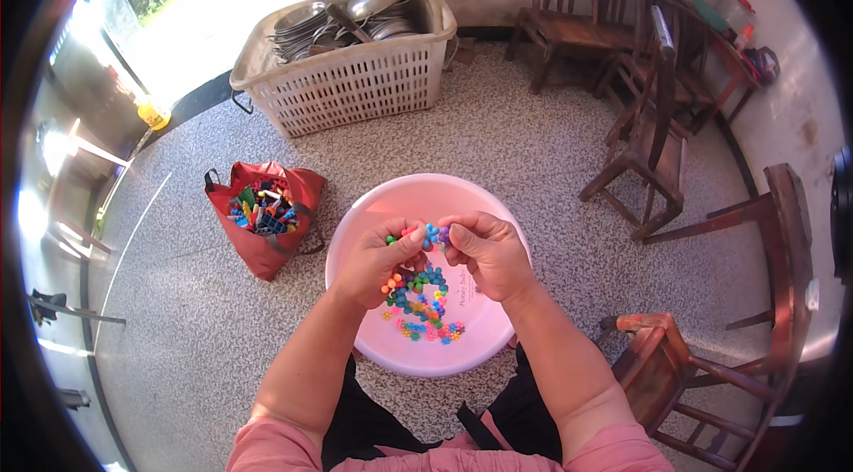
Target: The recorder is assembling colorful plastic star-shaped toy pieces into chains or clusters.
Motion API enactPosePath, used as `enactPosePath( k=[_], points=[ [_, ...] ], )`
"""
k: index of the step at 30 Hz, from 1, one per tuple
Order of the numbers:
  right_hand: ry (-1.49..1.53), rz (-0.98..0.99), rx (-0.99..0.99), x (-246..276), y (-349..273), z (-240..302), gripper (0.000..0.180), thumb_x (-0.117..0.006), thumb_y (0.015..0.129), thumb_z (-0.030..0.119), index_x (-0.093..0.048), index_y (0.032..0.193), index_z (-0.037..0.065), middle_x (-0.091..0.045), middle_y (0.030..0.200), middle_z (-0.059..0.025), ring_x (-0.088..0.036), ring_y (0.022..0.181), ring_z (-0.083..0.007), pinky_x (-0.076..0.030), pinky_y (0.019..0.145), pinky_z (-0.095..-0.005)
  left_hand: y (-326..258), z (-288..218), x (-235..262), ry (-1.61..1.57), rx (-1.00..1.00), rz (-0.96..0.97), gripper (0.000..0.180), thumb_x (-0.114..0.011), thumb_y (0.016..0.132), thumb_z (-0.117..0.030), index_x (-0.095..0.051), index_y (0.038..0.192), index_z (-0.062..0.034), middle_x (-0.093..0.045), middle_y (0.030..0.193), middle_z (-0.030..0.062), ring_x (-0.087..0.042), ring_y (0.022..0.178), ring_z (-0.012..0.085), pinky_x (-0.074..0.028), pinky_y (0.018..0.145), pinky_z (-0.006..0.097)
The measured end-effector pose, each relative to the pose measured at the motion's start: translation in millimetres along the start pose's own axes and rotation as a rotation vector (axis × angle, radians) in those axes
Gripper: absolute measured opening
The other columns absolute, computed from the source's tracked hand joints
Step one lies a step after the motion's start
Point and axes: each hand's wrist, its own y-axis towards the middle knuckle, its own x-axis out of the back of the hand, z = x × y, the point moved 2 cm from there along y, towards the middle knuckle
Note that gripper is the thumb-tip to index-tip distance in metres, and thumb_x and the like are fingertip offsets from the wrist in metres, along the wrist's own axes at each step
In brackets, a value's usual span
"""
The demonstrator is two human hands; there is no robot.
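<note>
Over a pink plastic basin (413, 187) both my hands are pinched close together. My left hand (380, 264) grips a string of small flower-shaped plastic pieces; red and green ones show at its fingertips. A blue flower-shaped piece (431, 236) sits in the gap between the hands. Between the fingertips of my right hand (494, 260) is a purple piece (444, 236), touching or very near the blue one. Below, a string of mixed colours (434, 276) hangs or lies over the basin, and loose flower-shaped pieces (413, 331) rest on its bottom. Whether all the strung pieces join is hidden.
Left of the basin stands a red bag (259, 252) full of colourful plastic toy pieces. A white slatted crate (355, 90) with metal pans and lids is behind. Wooden chairs (656, 156) line the right side, and one chair (653, 352) is near my right arm.
</note>
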Motion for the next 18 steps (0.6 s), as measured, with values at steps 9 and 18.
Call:
enactPosePath(
  k=[9, 18],
  points=[
    [-0.12, 0.069, -0.119, -10, 0, 2, 0.028, -0.058, 0.087, 0.021, -0.055, 0.102, -0.002, -0.054, 0.069, -0.0016, -0.048, 0.055, -0.0075, -0.041, 0.05, -0.0207, -3, -3, -4, 0.268, 0.006, -0.042, 0.024, -0.06, 0.085, -0.028, -0.055, 0.095, -0.0065, -0.057, 0.081, 0.0009, -0.055, 0.066, 0.0075, -0.042, 0.056, 0.02],
    [-0.178, 0.064, -0.038, -4, 2, 3, 0.018, -0.06, 0.085, 0.016, -0.056, 0.096, 0.002, -0.055, 0.069, -0.0015, -0.05, 0.053, -0.0063, -0.042, 0.045, -0.0196, -4, -12, -7, -0.026, 0.025, -0.075, 0.027, -0.058, 0.086, -0.031, -0.054, 0.094, -0.0052, -0.056, 0.081, 0.0026, -0.053, 0.069, 0.0102, -0.043, 0.056, 0.022]
  ],
)
